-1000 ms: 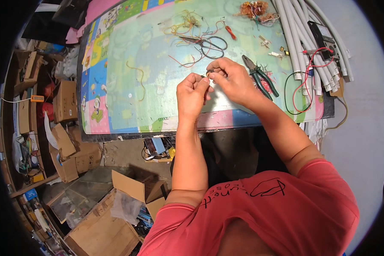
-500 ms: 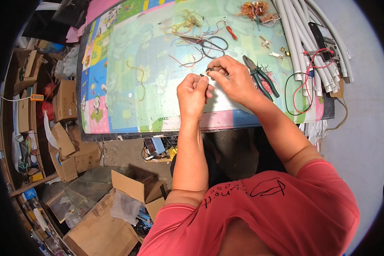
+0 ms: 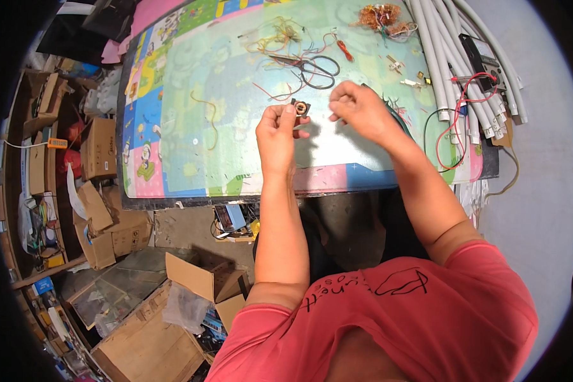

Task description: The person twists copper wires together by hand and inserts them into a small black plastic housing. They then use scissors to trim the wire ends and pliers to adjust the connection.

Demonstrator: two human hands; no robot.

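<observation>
The left hand (image 3: 277,130) pinches a small round dark part (image 3: 298,107) with a pale centre between thumb and fingertips, holding it up over the colourful mat (image 3: 191,127) that covers the tabletop. The right hand (image 3: 358,109) hovers just to the right of that part, apart from it, its fingers curled together; whether its grip pinches a thin wire or nothing at all is too small to tell.

Beyond the part lie black-handled scissors (image 3: 312,67) among loose red and yellow wires (image 3: 280,38). Farther right of it a bundle of white tubes (image 3: 452,57) runs along the mat's edge, with a red lead (image 3: 455,118) looped beside them. To the left of the part and below the tabletop, cardboard boxes (image 3: 102,223) crowd the floor.

The part looks light and rigid, small enough to slip from the fingers. It is best held by its outer rim, as the left hand does, which leaves the centre free. Any fine leads on it would likely bend or break if pulled.
</observation>
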